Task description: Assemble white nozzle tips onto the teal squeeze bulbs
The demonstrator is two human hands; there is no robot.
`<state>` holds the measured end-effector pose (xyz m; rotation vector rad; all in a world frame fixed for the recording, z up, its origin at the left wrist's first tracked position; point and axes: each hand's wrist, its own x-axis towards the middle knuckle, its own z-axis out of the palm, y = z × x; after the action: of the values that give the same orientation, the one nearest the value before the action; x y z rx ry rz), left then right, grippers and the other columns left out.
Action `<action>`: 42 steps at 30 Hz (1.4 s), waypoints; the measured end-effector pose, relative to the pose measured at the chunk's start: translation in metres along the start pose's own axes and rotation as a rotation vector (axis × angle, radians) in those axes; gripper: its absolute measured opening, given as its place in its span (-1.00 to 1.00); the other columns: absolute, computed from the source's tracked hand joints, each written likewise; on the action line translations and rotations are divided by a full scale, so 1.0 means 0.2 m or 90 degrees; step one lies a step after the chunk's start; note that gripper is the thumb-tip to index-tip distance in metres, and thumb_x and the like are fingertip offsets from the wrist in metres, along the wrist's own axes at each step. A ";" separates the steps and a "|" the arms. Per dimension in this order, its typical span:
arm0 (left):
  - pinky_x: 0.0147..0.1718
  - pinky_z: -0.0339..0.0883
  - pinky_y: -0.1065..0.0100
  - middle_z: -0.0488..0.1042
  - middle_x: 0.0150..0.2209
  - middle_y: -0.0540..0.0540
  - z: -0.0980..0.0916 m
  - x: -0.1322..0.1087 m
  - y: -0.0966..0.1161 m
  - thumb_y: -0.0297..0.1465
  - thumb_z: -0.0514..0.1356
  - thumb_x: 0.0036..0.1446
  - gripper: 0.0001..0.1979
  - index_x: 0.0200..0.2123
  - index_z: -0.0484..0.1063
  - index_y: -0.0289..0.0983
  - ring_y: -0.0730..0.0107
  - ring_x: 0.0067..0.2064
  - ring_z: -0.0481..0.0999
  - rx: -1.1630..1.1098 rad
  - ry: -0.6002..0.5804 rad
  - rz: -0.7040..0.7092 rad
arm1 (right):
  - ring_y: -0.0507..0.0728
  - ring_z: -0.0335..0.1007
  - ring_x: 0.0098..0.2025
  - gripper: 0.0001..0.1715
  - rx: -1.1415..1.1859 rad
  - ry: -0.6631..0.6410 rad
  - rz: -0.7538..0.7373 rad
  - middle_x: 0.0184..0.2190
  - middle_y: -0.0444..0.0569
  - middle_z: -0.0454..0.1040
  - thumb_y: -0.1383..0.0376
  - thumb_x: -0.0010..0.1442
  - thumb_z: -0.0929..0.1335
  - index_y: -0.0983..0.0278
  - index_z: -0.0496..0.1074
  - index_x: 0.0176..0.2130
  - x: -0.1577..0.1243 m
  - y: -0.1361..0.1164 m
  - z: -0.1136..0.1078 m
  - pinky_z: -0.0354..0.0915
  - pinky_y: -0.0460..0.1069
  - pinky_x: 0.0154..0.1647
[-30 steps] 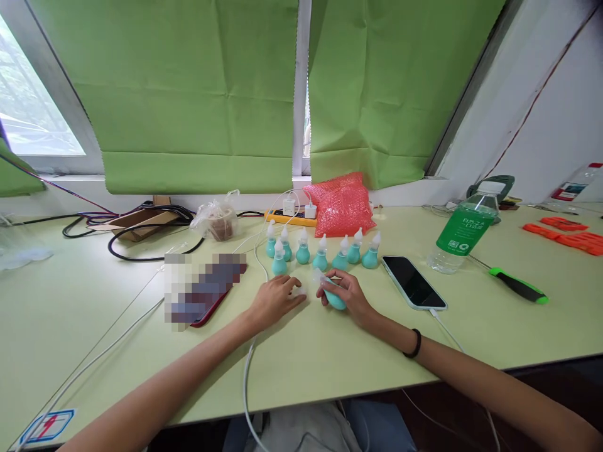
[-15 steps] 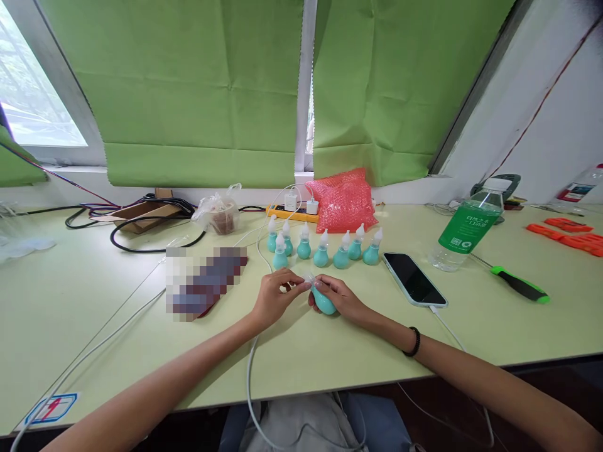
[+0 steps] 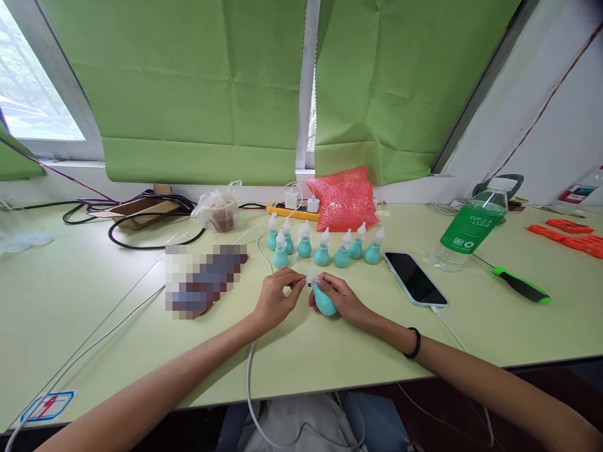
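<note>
My right hand (image 3: 345, 299) is wrapped around the teal bulb of a nasal aspirator (image 3: 325, 302), just above the table in front of me. Its clear tip (image 3: 311, 276) points up and slightly left. At that tip, the fingertips of my left hand (image 3: 279, 296) are pinched against its left side; the exact contact is small and partly hidden. Beyond my hands, several more teal nasal aspirators (image 3: 321, 254) stand upright in a loose group, with their clear tips upward.
To the right lie a phone (image 3: 415, 279) on a cable, a water bottle (image 3: 471, 229) and a screwdriver (image 3: 521, 285). Behind are a pink bubble-wrap bag (image 3: 346, 201) and a power strip (image 3: 301, 215). A blurred-out object (image 3: 207, 282) lies left. A white cable (image 3: 249, 370) crosses the table edge.
The left thumb has drawn back slightly from the aspirator's tip, so more of the clear part shows. The right hand keeps its hold on the bulb. The view has shifted slightly.
</note>
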<state>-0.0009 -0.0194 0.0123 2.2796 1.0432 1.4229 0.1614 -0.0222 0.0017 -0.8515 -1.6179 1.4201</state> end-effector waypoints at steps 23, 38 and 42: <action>-0.63 0.29 0.46 0.51 -0.47 -0.13 0.01 0.00 0.04 -0.33 0.25 -0.19 -0.80 -0.49 0.51 -0.37 0.46 -0.53 0.38 -0.372 0.017 -0.355 | 0.06 0.31 -0.40 -0.74 -0.186 0.113 -0.104 -0.45 -0.05 0.41 0.11 0.10 0.23 0.27 0.24 -0.35 -0.03 0.00 0.02 0.21 -0.06 -0.36; -0.61 0.26 0.49 0.39 -0.61 -0.07 -0.01 -0.01 0.02 -0.47 0.10 -0.03 -0.85 -0.55 0.43 -0.34 0.50 -0.52 0.30 -0.044 0.020 0.031 | 0.01 0.29 -0.51 -0.69 -0.127 0.070 -0.067 -0.53 -0.07 0.43 0.07 0.08 0.24 0.28 0.22 -0.41 -0.03 -0.01 0.02 0.18 -0.10 -0.49; -0.60 0.29 0.50 0.38 -0.61 -0.05 -0.02 0.01 0.01 -0.50 0.10 -0.07 -0.88 -0.56 0.41 -0.34 0.52 -0.53 0.32 -0.068 -0.006 0.013 | 0.02 0.30 -0.50 -0.68 -0.116 0.057 -0.054 -0.55 -0.07 0.42 0.07 0.06 0.25 0.28 0.21 -0.42 -0.03 -0.02 0.02 0.19 -0.10 -0.50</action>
<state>-0.0030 -0.0200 0.0157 2.2260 0.9207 1.4383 0.1603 -0.0300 0.0039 -0.9255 -1.7122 1.1737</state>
